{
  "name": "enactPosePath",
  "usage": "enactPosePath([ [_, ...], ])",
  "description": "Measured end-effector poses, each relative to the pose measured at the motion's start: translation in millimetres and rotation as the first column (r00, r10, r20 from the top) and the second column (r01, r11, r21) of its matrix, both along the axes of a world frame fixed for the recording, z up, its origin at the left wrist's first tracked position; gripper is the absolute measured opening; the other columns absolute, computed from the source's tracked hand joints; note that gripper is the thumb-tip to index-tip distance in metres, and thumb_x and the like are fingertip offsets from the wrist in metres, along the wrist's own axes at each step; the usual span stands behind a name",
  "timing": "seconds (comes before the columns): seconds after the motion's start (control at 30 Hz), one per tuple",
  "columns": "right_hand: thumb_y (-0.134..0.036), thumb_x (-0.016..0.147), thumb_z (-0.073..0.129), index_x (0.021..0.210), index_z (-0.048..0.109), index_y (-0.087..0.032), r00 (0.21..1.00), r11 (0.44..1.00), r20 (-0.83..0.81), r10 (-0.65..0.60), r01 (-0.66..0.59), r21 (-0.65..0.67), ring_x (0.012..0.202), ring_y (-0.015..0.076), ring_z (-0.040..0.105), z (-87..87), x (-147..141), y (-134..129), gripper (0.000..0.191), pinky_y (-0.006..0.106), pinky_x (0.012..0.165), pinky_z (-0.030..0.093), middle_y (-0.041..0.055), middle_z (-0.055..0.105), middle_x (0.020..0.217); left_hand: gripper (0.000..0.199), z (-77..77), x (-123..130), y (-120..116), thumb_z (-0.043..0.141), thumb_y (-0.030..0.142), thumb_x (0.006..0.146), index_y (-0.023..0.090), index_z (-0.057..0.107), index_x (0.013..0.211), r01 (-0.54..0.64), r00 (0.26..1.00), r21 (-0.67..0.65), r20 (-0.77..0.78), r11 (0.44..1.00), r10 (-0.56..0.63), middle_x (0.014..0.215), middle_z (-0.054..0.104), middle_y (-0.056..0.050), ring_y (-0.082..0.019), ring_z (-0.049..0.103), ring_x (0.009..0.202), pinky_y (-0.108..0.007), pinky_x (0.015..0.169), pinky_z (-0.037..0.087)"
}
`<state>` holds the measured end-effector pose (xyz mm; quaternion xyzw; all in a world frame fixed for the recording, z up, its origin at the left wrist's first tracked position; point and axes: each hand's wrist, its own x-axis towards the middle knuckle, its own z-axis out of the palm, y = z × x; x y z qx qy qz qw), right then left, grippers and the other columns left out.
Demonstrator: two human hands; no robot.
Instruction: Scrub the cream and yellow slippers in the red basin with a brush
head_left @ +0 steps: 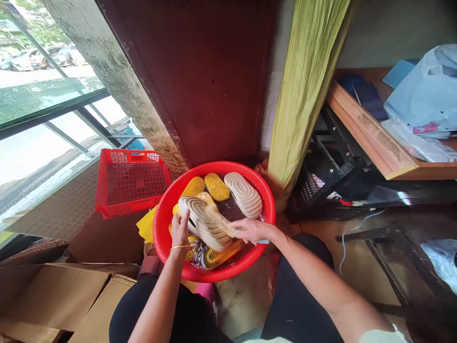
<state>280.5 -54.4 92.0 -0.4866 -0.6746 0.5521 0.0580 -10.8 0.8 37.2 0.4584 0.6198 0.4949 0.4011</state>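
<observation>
Left hand [180, 229] clamped around a cream shoe with a ridged sole [214, 238], fingers wrapped over its edge, the shoe tilted on its side just above the water, a thin gold bangle [180, 247] on that wrist. Right hand [252, 231] closed on a scrubbing brush with a pale blue handle and beige bristles [219, 220], fingers together over the brush's back, blue handle end showing below the palm, bristles pressed against the shoe's sole.

Under both hands, a round red plastic basin [214, 164], low between legs in black trousers [303, 271], holding murky dark water [228, 209] and more footwear. Near the far rim, a mustard-yellow ridged sole [216, 186], with a second yellow sole [193, 187] just beside it and a second cream shoe [243, 194] lying sole up to the right. Near the rim closest to the body, an orange-yellow ridged sole [223, 255], partly under the held shoe.

Against the basin's left side, a crumpled yellow cloth [146, 224], and beyond it a red plastic mesh crate [132, 181]. Lower left, open cardboard boxes [53, 295]. To the right, a crinkled olive-green curtain [303, 90] and a wooden shelf [371, 128] bearing a pale blue plastic bag [424, 90].
</observation>
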Motion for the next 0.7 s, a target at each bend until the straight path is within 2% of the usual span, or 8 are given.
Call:
enactPosePath([
  [0.1, -0.031, 0.096, 0.057, 0.153, 0.052, -0.026, 0.999, 0.998, 0.003, 0.05, -0.05, 0.04, 0.047, 0.0085, 0.055, 4.4, 2.9, -7.0, 0.058, 0.018, 0.049, 0.042, -0.0048, 0.064, 0.064, 0.069, 5.9, 2.5, -4.7, 0.077, 0.045, 0.074, 0.02, 0.06, 0.135, 0.078, 0.997, -0.041, 0.024, 0.996, -0.077, 0.131, 0.067, -0.011, -0.032, 0.059, 0.127, -0.042, 0.108, 0.047],
  [0.2, -0.03, 0.094, 0.058, 0.147, 0.06, -0.026, 0.996, 0.977, 0.042, 0.073, -0.08, 0.198, 0.062, 0.0126, 0.065, 0.1, -1.2, -12.2, 0.053, 0.021, 0.062, 0.049, 0.0023, 0.076, 0.088, 0.071, 5.5, 2.6, -5.3, 0.077, 0.039, 0.07, 0.02, 0.062, 0.136, 0.237, 0.966, -0.051, 0.113, 0.97, -0.231, 0.134, 0.068, -0.01, -0.033, 0.057, 0.13, -0.043, 0.112, 0.044],
  [0.27, -0.029, 0.096, 0.055, 0.149, 0.057, -0.032, 0.99, 0.935, 0.143, 0.021, -0.07, 0.348, 0.079, 0.0185, 0.072, -6.6, -8.5, -9.9, 0.054, 0.026, 0.075, 0.052, 0.0043, 0.079, 0.104, 0.07, 3.9, 1.7, -3.9, 0.074, 0.035, 0.068, 0.02, 0.064, 0.136, 0.339, 0.927, -0.045, 0.184, 0.94, -0.326, 0.134, 0.069, -0.009, -0.034, 0.055, 0.133, -0.045, 0.113, 0.043],
  [0.33, -0.028, 0.099, 0.05, 0.155, 0.048, -0.037, 0.956, 0.883, 0.283, -0.076, -0.067, 0.464, 0.093, 0.0241, 0.075, -13.1, -16.8, -1.3, 0.057, 0.032, 0.084, 0.053, 0.0059, 0.079, 0.111, 0.072, 3.6, 2.3, -2.1, 0.072, 0.032, 0.067, 0.02, 0.064, 0.137, 0.398, 0.897, -0.035, 0.226, 0.917, -0.381, 0.136, 0.068, -0.009, -0.035, 0.054, 0.135, -0.045, 0.115, 0.041],
  [0.43, -0.024, 0.102, 0.043, 0.16, 0.039, -0.032, 0.88, 0.86, 0.416, -0.228, -0.018, 0.511, 0.102, 0.0268, 0.074, -17.7, -25.0, 17.9, 0.06, 0.034, 0.088, 0.053, 0.0107, 0.079, 0.114, 0.077, 7.6, 7.2, -0.9, 0.071, 0.03, 0.066, 0.02, 0.061, 0.142, 0.434, 0.875, -0.003, 0.238, 0.901, -0.421, 0.141, 0.066, -0.009, -0.035, 0.051, 0.139, -0.045, 0.118, 0.037],
  [0.53, -0.024, 0.103, 0.04, 0.16, 0.04, -0.024, 0.879, 0.832, 0.361, -0.313, 0.071, 0.55, 0.108, 0.0243, 0.073, -17.3, -29.7, 27.6, 0.057, 0.031, 0.094, 0.051, 0.0128, 0.076, 0.122, 0.08, 12.3, 12.6, -1.9, 0.067, 0.03, 0.067, 0.021, 0.057, 0.146, 0.439, 0.871, 0.011, 0.241, 0.899, -0.428, 0.143, 0.064, -0.008, -0.035, 0.052, 0.138, -0.045, 0.117, 0.039],
  [0.6, -0.027, 0.104, 0.039, 0.161, 0.038, -0.025, 0.899, 0.806, 0.325, -0.294, 0.051, 0.59, 0.11, 0.0243, 0.072, -17.4, -34.8, 24.2, 0.058, 0.032, 0.096, 0.051, 0.0116, 0.075, 0.124, 0.08, 12.7, 13.3, -2.2, 0.063, 0.029, 0.068, 0.02, 0.056, 0.147, 0.441, 0.872, -0.004, 0.237, 0.898, -0.427, 0.143, 0.064, -0.008, -0.035, 0.054, 0.136, -0.045, 0.114, 0.043],
  [0.7, -0.033, 0.104, 0.038, 0.162, 0.034, -0.034, 0.908, 0.79, 0.368, -0.201, -0.072, 0.608, 0.11, 0.026, 0.072, -19.8, -42.4, 15.2, 0.058, 0.035, 0.094, 0.053, 0.009, 0.076, 0.122, 0.079, 9.2, 11.1, 0.2, 0.061, 0.029, 0.069, 0.02, 0.055, 0.147, 0.464, 0.874, -0.042, 0.185, 0.885, -0.449, 0.145, 0.063, -0.009, -0.034, 0.051, 0.139, -0.044, 0.112, 0.045],
])
